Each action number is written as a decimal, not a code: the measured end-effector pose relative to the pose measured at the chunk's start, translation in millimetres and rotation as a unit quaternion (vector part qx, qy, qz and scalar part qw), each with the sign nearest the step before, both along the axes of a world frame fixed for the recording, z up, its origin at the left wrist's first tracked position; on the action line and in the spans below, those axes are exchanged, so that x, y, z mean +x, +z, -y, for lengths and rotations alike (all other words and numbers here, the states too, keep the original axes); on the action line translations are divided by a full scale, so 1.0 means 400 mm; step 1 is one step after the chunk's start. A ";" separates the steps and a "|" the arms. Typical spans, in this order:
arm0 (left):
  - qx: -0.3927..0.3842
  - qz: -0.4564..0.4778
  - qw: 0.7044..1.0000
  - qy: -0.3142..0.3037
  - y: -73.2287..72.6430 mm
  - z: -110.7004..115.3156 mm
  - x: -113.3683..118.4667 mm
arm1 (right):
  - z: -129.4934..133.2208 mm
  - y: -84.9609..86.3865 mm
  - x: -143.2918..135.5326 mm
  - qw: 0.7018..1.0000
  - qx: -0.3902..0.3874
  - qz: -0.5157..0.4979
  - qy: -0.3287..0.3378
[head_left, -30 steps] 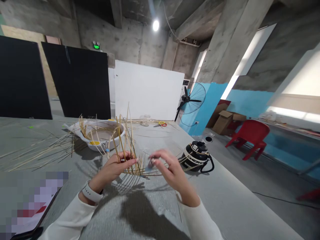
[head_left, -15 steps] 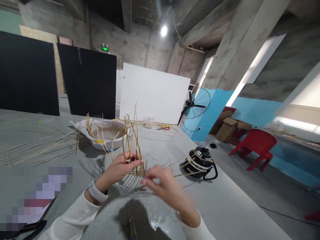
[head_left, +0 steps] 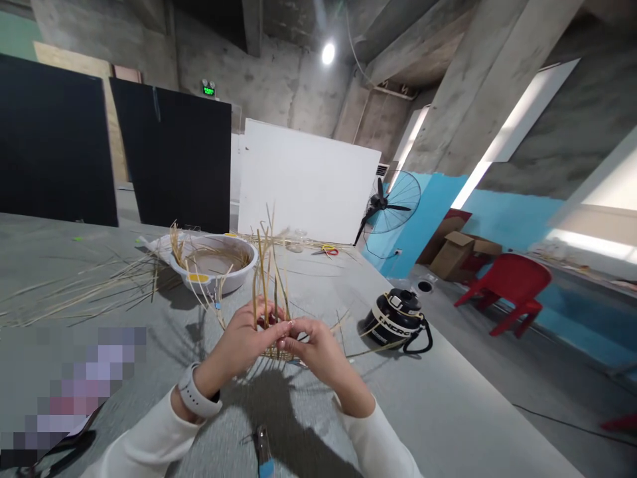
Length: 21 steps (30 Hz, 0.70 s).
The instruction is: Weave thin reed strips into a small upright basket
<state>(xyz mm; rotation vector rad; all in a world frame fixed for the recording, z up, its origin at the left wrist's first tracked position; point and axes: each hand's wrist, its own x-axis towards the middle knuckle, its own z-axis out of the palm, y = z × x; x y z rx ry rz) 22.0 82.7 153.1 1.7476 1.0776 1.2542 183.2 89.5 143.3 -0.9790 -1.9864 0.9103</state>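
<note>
I was in a rough workshop: bare concrete walls (head_left: 279,93), a wide grey counter (head_left: 428,398) strewn with cane strips (head_left: 94,282), and scissors (head_left: 328,251).

The left hand (head_left: 251,338) and right hand (head_left: 316,345) met at their fingertips, fingers curled, forearms angled inward, wrists low.

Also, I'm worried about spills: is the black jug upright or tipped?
Upright: the black jug stands base down on the table, its lid at the top.
</note>
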 end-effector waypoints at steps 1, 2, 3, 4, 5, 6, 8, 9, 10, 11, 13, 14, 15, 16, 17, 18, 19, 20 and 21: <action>-0.005 -0.009 1.000 0.018 -0.002 -0.001 -0.001 | -0.003 -0.002 0.001 1.000 0.000 -0.007 0.001; -0.013 -0.015 0.999 0.032 -0.003 -0.002 -0.002 | -0.005 -0.003 0.001 1.000 0.005 -0.011 0.000; -0.024 -0.020 0.999 0.037 -0.005 -0.003 -0.003 | -0.007 -0.004 0.001 1.000 0.011 -0.013 -0.002; -0.033 -0.022 0.999 0.036 -0.006 -0.004 -0.004 | -0.009 -0.005 0.001 1.000 0.019 -0.013 -0.002; -0.042 -0.025 0.998 0.027 -0.007 -0.004 -0.005 | -0.010 -0.005 0.001 1.000 0.029 -0.012 -0.002; -0.050 -0.028 0.998 0.014 -0.006 -0.004 -0.007 | -0.010 -0.004 0.003 0.999 0.036 -0.011 -0.002; -0.059 -0.038 0.997 -0.013 0.001 -0.005 -0.014 | -0.011 0.001 0.010 0.999 0.045 -0.008 -0.004; -0.058 -0.046 0.997 -0.028 0.006 -0.005 -0.019 | -0.012 0.003 0.015 0.999 0.044 -0.009 -0.008; -0.054 -0.054 0.996 -0.048 0.011 -0.006 -0.026 | -0.012 0.006 0.020 0.999 0.038 -0.013 -0.010; -0.046 -0.064 0.994 -0.073 0.016 -0.008 -0.033 | -0.013 0.010 0.026 0.999 0.027 -0.020 -0.012; -0.039 -0.078 0.988 -0.131 0.020 -0.013 -0.047 | -0.014 0.016 0.036 0.999 -0.006 -0.039 -0.012; -0.044 -0.078 0.983 -0.158 0.019 -0.018 -0.054 | -0.015 0.019 0.040 0.998 -0.025 -0.049 -0.014; -0.057 -0.075 0.979 -0.181 0.016 -0.022 -0.059 | -0.015 0.022 0.043 0.997 -0.043 -0.057 -0.017; -0.074 -0.067 0.975 -0.197 0.012 -0.026 -0.064 | -0.016 0.025 0.046 0.996 -0.058 -0.063 -0.019; -0.092 -0.059 0.972 -0.207 0.008 -0.030 -0.068 | -0.016 0.027 0.047 0.995 -0.070 -0.067 -0.020; -0.104 -0.053 0.970 -0.215 0.005 -0.033 -0.071 | -0.017 0.029 0.047 0.994 -0.080 -0.070 -0.020; -0.112 -0.052 0.968 -0.220 0.003 -0.034 -0.073 | -0.016 0.031 0.047 0.993 -0.086 -0.073 -0.020; -0.115 -0.053 0.966 -0.225 0.004 -0.035 -0.076 | -0.016 0.032 0.046 0.993 -0.088 -0.076 -0.021; -0.116 -0.057 0.965 -0.228 0.006 -0.034 -0.078 | -0.015 0.034 0.045 0.993 -0.087 -0.078 -0.023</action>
